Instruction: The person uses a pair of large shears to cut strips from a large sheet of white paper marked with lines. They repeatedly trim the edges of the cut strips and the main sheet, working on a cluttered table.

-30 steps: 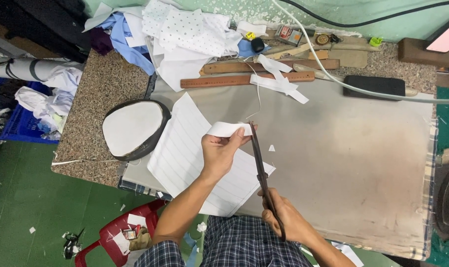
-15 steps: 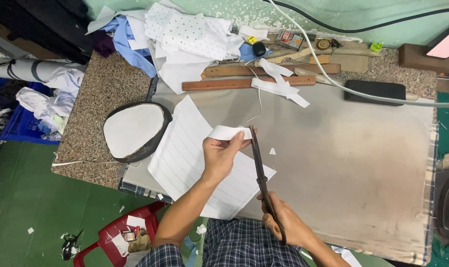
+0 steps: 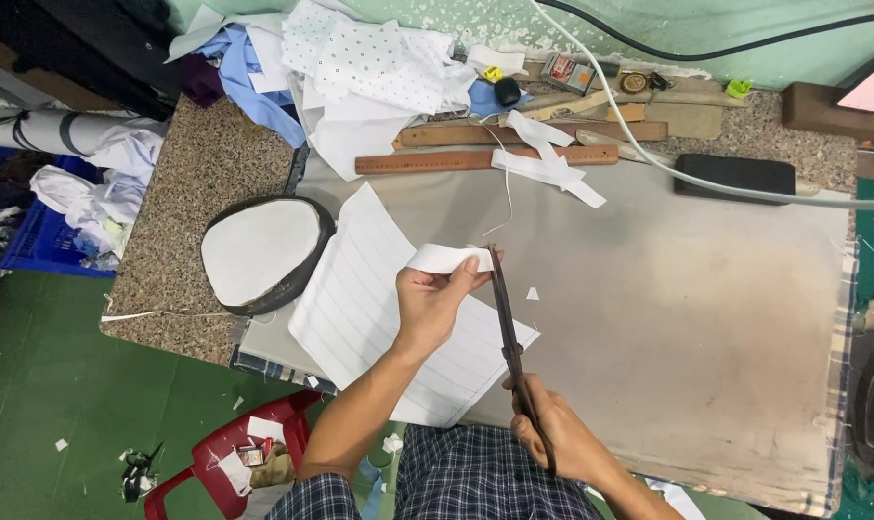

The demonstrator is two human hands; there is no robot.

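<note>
Nearest us, our right hand is closed around the handles of long dark metal scissors, whose blades point away towards a small white folded strip of fabric. Our left hand pinches that strip between thumb and fingers; it sticks out above this grip, its right end touching the blade tips. We judge that cutting cleanly means keeping the strip taut and close to the blades. Beneath lies a white striped fabric sheet on the grey padded table. Farther off rest brown wooden rulers.
</note>
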